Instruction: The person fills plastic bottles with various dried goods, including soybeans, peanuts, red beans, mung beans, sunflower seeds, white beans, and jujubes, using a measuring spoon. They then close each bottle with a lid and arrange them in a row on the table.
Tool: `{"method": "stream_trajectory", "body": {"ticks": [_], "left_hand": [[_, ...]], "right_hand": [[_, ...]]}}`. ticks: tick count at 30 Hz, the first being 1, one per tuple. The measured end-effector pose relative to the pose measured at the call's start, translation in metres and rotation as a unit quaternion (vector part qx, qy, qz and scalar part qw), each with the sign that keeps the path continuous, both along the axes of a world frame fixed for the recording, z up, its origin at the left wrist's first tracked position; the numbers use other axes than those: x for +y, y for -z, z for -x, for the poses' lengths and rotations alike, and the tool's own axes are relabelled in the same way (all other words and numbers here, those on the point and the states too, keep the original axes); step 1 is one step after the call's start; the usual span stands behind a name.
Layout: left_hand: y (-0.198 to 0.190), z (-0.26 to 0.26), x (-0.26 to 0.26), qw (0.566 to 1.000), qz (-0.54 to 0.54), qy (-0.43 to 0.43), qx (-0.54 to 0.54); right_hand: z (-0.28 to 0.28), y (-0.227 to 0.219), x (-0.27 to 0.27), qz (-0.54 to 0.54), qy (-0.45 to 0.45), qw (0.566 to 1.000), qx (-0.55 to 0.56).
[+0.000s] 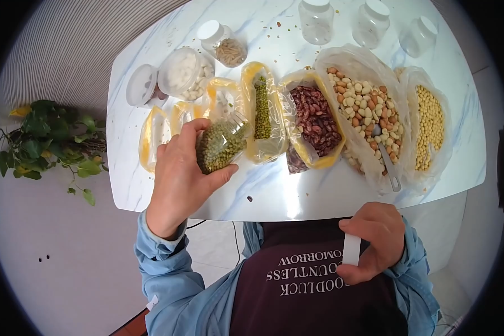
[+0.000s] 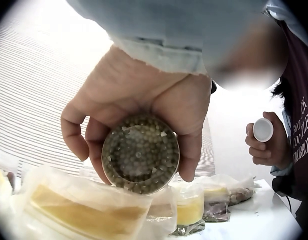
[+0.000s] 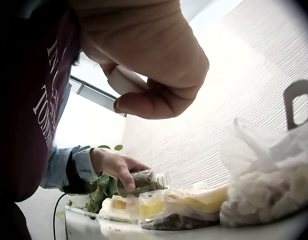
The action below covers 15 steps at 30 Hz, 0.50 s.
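Note:
My left hand (image 1: 176, 171) grips a clear jar (image 1: 221, 148) partly filled with green mung beans. The jar is tilted on its side, its uncapped mouth toward an open bag of mung beans (image 1: 262, 109). In the left wrist view the bottom of the jar (image 2: 140, 155) faces the camera, with the thumb and fingers on either side. Between thumb and fingers, my right hand (image 1: 383, 232) pinches a white round lid (image 1: 351, 249) in front of the apron, just off the table's near edge. In the right wrist view the curled fingers partly hide the lid (image 3: 126, 82).
Right of the mung beans stand open bags of dark red beans (image 1: 315, 120), peanuts (image 1: 369, 106) with a metal spoon (image 1: 390, 165), and yellow soybeans (image 1: 430, 129). Filled jars (image 1: 224, 47) line the back left; clear lidded jars (image 1: 317, 25) the back right. A plant (image 1: 45, 140) hangs at left.

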<state>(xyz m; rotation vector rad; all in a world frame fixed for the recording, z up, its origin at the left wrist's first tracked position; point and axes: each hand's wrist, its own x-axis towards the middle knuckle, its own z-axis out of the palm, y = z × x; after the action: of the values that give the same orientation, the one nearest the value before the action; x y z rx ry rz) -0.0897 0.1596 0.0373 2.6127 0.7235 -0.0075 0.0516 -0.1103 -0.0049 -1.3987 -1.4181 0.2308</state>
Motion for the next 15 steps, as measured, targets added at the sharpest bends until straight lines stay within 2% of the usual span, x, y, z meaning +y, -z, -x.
{"method": "stream_trajectory", "body": {"ticks": [15], "left_hand": [[-0.0096, -0.0041, -0.0003, 0.999, -0.035, 0.014, 0.024]], "right_hand": [[0.0053, 0.0001, -0.0015, -0.009, 0.001, 1.0, 0.005]]}}
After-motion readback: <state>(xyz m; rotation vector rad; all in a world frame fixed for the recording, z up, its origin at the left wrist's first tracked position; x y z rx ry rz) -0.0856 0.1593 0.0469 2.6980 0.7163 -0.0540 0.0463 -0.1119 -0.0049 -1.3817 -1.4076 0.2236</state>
